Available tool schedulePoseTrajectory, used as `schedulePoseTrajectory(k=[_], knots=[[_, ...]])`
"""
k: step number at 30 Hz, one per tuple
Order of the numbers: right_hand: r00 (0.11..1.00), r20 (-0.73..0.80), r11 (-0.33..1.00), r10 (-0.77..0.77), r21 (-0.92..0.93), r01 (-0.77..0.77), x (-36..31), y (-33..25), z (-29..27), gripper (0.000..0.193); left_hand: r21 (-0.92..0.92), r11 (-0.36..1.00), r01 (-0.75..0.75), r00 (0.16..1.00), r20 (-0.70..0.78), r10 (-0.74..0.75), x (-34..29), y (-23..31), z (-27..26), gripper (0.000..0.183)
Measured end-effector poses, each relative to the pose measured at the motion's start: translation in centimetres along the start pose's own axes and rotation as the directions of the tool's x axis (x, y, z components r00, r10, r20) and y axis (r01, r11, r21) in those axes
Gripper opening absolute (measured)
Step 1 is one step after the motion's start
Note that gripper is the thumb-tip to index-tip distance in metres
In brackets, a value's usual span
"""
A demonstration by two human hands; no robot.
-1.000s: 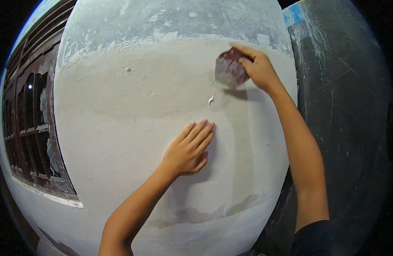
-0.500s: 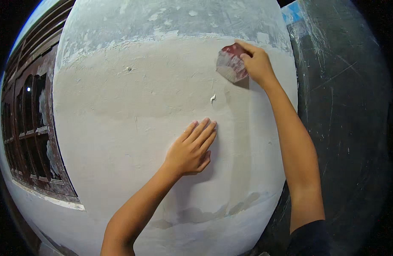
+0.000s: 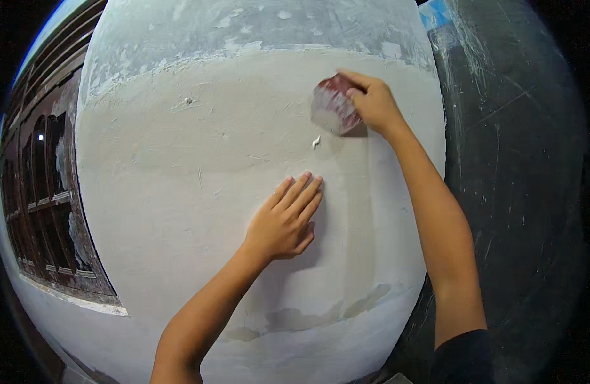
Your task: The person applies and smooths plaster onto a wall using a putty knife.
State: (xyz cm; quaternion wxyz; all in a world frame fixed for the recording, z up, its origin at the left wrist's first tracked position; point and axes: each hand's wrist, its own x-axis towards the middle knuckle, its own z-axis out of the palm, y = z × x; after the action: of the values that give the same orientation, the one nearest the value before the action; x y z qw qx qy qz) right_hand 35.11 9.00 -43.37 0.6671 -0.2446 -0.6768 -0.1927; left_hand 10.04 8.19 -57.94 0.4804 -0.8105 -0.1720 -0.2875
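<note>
At nine o'clock I have a dark brown window [image 3: 42,192] with pale smears, set in the off-white wall [image 3: 167,211]; a small pit [image 3: 189,101] marks the wall at ten o'clock. My left hand [image 3: 283,221] lies at the centre of the dial, spread flat against the wall and gripping nothing, its fingers aimed towards one o'clock. At one o'clock from it sits a small white blob [image 3: 316,142], and just above that is the flat red piece [image 3: 333,107], smeared pale grey. My right hand [image 3: 375,104], between one and two, pinches the piece by its upper right edge, thumb on its face; I cannot tell whether it touches the wall. A dark grey surface [image 3: 519,192] fills three o'clock.
</note>
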Motion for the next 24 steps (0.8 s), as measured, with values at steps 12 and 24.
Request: schedulePoseTrajectory(k=[12, 24], knots=[[0.998, -0.049, 0.999, -0.037, 0.012, 0.037, -2.3, -1.1, 1.2, 0.043, 0.015, 1.0, 0.003, 1.0, -0.012, -0.003, 0.1, 0.0, 0.3, 0.063], [0.987, -0.157, 0.992, -0.023, -0.126, 0.003, -0.9, -0.3, 0.6, 0.044, 0.013, 1.0, 0.0, 1.0, -0.025, 0.001, 0.3, 0.1, 0.4, 0.063]])
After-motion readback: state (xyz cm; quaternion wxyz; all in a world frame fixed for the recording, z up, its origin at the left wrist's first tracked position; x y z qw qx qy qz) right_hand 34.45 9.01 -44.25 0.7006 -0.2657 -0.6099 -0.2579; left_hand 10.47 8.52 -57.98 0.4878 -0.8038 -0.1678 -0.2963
